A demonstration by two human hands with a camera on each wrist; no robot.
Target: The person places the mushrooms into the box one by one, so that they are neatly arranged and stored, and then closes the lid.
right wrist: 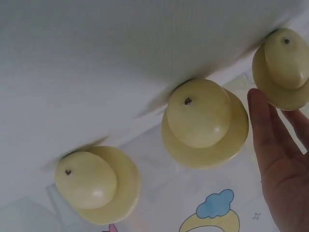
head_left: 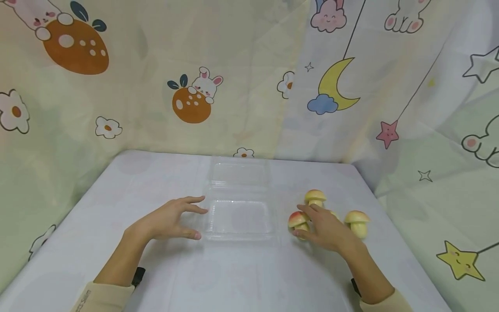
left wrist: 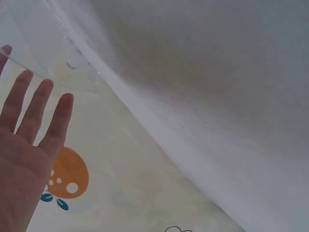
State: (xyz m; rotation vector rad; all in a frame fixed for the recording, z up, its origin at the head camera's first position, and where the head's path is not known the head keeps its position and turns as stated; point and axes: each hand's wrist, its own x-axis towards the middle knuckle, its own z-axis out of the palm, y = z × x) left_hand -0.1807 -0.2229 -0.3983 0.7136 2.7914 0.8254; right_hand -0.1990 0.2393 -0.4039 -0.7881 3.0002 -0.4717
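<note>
Left hand [head_left: 171, 221], fingers spread, beside a clear clamshell box [head_left: 239, 208]; right hand [head_left: 325, 229], fingers relaxed, touching toy mushrooms [head_left: 299, 221] on the counter [head_left: 241, 273].

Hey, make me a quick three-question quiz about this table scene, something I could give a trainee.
1. True or false: the clear plastic box lies open with nothing in it.
2. Which hand is at the toy mushrooms? A) left hand B) right hand C) both
3. Fill in: the left hand hovers, fingers spread, just to the ____ of the box on the table.

Key
1. True; both halves are bare.
2. B; the right hand reaches among them, beside the red-capped mushroom. Whether it grips one cannot be told.
3. Left.
</note>
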